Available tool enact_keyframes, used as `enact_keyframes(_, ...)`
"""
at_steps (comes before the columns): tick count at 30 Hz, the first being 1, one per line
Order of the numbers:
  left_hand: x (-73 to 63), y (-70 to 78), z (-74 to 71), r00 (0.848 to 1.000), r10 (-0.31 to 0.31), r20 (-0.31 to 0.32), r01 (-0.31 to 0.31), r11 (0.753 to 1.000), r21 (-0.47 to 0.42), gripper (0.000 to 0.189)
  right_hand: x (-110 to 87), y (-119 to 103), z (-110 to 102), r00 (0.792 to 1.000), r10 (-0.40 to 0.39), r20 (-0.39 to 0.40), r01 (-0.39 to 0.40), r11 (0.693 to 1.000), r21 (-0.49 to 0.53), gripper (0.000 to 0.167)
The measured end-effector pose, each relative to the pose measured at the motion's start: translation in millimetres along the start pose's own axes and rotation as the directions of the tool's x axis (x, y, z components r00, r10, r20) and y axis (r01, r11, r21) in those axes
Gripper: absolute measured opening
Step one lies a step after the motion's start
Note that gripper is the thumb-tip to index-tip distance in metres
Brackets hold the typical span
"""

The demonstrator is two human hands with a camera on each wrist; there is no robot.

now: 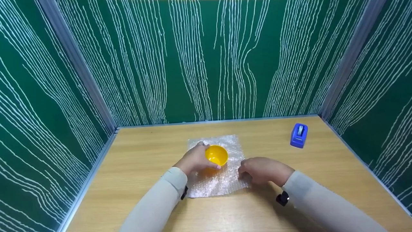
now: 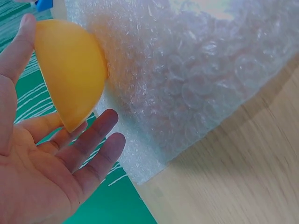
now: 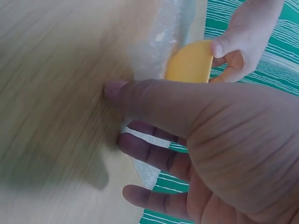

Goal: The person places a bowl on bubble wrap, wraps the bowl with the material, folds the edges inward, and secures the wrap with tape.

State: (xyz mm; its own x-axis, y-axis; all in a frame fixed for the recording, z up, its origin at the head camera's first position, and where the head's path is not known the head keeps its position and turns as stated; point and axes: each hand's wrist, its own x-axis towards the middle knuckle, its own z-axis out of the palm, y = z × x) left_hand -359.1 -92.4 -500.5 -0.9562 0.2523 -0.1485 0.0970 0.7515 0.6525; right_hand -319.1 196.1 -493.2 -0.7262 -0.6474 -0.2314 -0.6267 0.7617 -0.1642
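A yellow bowl (image 1: 217, 155) stands upright, its mouth facing up, on a sheet of clear bubble wrap (image 1: 214, 187). My left hand (image 1: 197, 159) grips the bowl from its left side, thumb at the near rim and fingers at the far side. In the left wrist view the bowl (image 2: 72, 70) sits between thumb and fingertips, with other fingers spread loosely. My right hand (image 1: 265, 169) is at the right edge of the wrap, fingertips down by the tabletop. The right wrist view shows its thumb and fingers apart, beside the wrap edge (image 3: 163, 42); whether they touch the wrap is unclear.
A blue tape dispenser (image 1: 299, 135) stands at the back right of the wooden table (image 1: 145, 154). Green panels (image 1: 222, 64) with white wavy lines rise along the back and both sides, joined by grey metal posts (image 1: 349, 61).
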Motion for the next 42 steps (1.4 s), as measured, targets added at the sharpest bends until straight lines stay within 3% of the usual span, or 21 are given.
enact_keyframes(6,-2.3,0.6,-0.2,1.0,0.015,-0.003,-0.015,1.0,-0.009,0.1,-1.7,2.3,-6.4,0.999,0.029,-0.015,-0.028,0.998,0.06,0.022)
enact_keyframes(11,-2.0,0.0,0.5,1.0,0.008,-0.001,-0.008,1.0,0.017,0.105,-2.4,6.4,-9.9,0.998,-0.013,-0.061,0.017,0.998,0.068,0.013)
enact_keyframes(18,-2.7,-1.4,1.6,1.0,-0.027,0.005,0.027,1.0,-0.009,0.105,-4.8,11.3,-14.1,0.992,-0.021,-0.124,0.035,0.994,0.106,0.022)
enact_keyframes(26,-3.7,-3.6,2.3,0.999,-0.037,-0.001,0.037,0.999,-0.033,0.104,-3.1,10.7,-20.5,0.988,0.005,-0.154,0.023,0.984,0.178,0.019)
enact_keyframes(30,-4.9,-2.7,0.9,1.0,-0.027,-0.002,0.027,0.999,-0.047,0.105,0.3,8.2,-25.4,0.981,-0.006,-0.192,0.039,0.985,0.167,0.017)
enact_keyframes(37,-6.6,-0.8,-2.3,1.0,0.022,0.015,-0.023,0.999,0.045,0.107,13.4,6.0,-30.0,0.963,-0.026,-0.268,0.068,0.987,0.147,0.009)
enact_keyframes(42,-4.7,-0.9,-3.7,0.998,0.05,0.029,-0.052,0.995,0.085,0.097,25.4,8.0,-29.5,0.94,-0.052,-0.336,0.107,0.983,0.146,0.008)
